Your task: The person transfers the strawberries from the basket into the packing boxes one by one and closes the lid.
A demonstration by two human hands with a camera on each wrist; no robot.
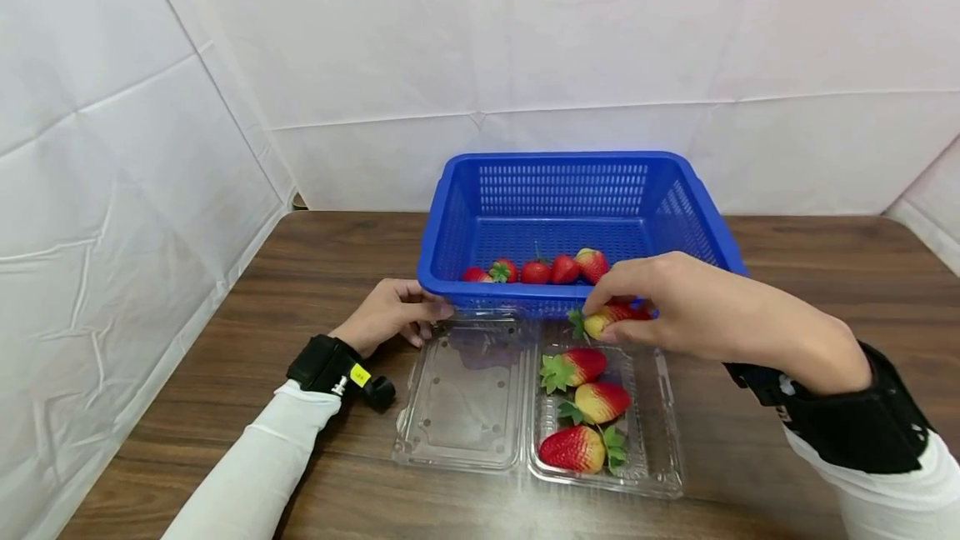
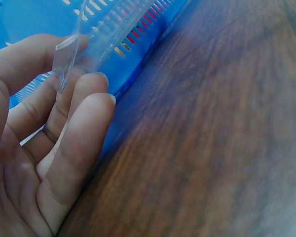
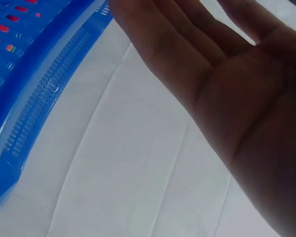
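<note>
A clear plastic clamshell box [image 1: 654, 452] lies opened flat on the table, its lid [image 1: 467, 415] on the left. My left hand [image 1: 392, 312] pinches the lid's far left corner; the left wrist view shows a clear corner tab [image 2: 65, 57] between thumb and fingers. With thumb and fingers my right hand [image 1: 693, 307] grips a red and yellow strawberry [image 1: 598, 324] over the far end of the box's right half. Three strawberries sit in a column nearer me: one [image 1: 587, 365] far, one [image 1: 602, 402] middle and one [image 1: 572, 449] near.
Behind the box stands a blue plastic basket [image 1: 562, 158] with slotted walls. Several strawberries [image 1: 536, 272] lie along its near side. The wooden table [image 1: 330, 257] is bordered by white sheeting [image 1: 600, 40] at the back and sides.
</note>
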